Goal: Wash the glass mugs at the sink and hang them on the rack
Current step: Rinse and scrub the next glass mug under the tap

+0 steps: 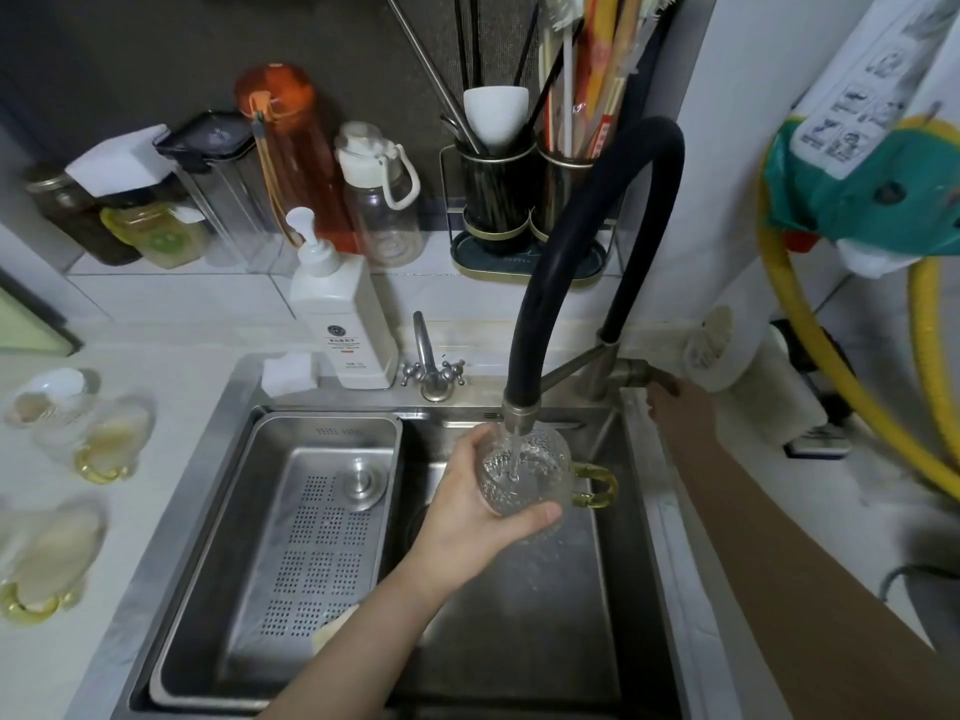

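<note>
My left hand (470, 506) grips a clear textured glass mug (535, 472) with a yellow handle, held over the steel sink (550, 641). Water runs from the black hose faucet (524, 407) straight into the mug's mouth. Off to the right, my right hand (675, 413) rests on the faucet lever (647, 374) at the sink's back right corner. Several more glass mugs with yellow handles lie on the white counter to the left, among them a mug (111, 439) further back and a mug (44, 561) nearer the front. No rack is in view.
A perforated steel drain tray (311, 537) fills the sink's left half. Behind the sink stand a white soap pump bottle (340, 314), a small tap (431, 366), water bottles, jars and a utensil holder (524, 200). A yellow hose (810, 324) and a paper roll are on the right.
</note>
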The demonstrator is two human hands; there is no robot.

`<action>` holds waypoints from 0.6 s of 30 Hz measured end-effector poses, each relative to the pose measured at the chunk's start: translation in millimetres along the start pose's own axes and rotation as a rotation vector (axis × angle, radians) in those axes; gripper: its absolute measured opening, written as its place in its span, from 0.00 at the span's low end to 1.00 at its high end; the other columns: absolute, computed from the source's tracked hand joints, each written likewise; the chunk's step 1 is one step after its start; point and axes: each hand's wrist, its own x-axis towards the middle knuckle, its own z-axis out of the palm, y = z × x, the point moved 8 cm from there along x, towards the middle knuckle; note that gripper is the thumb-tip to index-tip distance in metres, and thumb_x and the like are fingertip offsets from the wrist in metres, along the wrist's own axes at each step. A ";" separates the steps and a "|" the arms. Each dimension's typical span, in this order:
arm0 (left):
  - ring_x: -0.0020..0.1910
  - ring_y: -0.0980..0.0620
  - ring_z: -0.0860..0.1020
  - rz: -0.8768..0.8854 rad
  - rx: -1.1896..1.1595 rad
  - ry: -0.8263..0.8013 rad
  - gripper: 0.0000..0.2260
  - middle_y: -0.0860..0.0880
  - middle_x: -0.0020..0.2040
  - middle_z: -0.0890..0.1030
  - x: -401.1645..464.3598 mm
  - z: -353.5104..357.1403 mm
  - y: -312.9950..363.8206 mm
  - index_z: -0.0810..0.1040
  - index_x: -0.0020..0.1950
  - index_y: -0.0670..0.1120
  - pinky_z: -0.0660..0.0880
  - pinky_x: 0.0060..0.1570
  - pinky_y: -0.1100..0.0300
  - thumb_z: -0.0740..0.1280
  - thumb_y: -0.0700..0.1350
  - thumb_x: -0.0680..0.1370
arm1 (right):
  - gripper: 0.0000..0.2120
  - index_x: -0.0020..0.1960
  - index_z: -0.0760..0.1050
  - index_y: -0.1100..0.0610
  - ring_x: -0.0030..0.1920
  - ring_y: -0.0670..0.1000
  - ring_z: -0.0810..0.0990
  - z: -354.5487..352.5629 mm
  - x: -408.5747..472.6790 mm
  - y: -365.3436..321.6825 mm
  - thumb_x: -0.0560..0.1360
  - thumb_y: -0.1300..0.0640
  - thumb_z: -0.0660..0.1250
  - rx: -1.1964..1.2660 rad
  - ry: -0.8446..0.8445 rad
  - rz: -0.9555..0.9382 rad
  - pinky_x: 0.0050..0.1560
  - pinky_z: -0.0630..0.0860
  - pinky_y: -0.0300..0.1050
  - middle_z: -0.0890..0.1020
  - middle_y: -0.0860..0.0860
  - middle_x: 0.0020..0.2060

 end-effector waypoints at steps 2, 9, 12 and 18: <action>0.62 0.69 0.71 0.003 0.002 -0.017 0.42 0.62 0.62 0.73 0.6 -4.3 0.2 0.63 0.67 0.58 0.65 0.61 0.70 0.78 0.59 0.57 | 0.08 0.49 0.74 0.64 0.43 0.58 0.77 4.0 -38.3 -6.0 0.78 0.58 0.62 0.094 -0.035 0.029 0.47 0.72 0.49 0.76 0.59 0.42; 0.62 0.63 0.74 -0.060 -0.029 -0.180 0.38 0.59 0.61 0.75 12.6 -18.7 -7.8 0.68 0.64 0.60 0.67 0.65 0.64 0.79 0.56 0.57 | 0.27 0.67 0.69 0.45 0.60 0.37 0.76 46.7 -195.3 -36.8 0.70 0.53 0.72 0.359 -0.780 -0.156 0.55 0.75 0.36 0.77 0.38 0.60; 0.64 0.63 0.69 -0.045 0.018 -0.295 0.35 0.59 0.65 0.67 9.7 -5.7 -4.4 0.64 0.58 0.70 0.63 0.66 0.66 0.81 0.49 0.62 | 0.28 0.65 0.68 0.42 0.60 0.40 0.77 39.1 -205.2 -36.6 0.70 0.60 0.71 0.362 -0.690 -0.210 0.53 0.77 0.35 0.78 0.41 0.60; 0.68 0.59 0.65 0.003 0.013 -0.335 0.42 0.57 0.69 0.63 14.4 -28.4 -5.6 0.62 0.71 0.63 0.63 0.67 0.65 0.80 0.46 0.65 | 0.29 0.70 0.64 0.45 0.60 0.39 0.77 51.3 -218.7 -54.6 0.74 0.62 0.69 0.313 -0.572 -0.289 0.55 0.75 0.31 0.77 0.42 0.61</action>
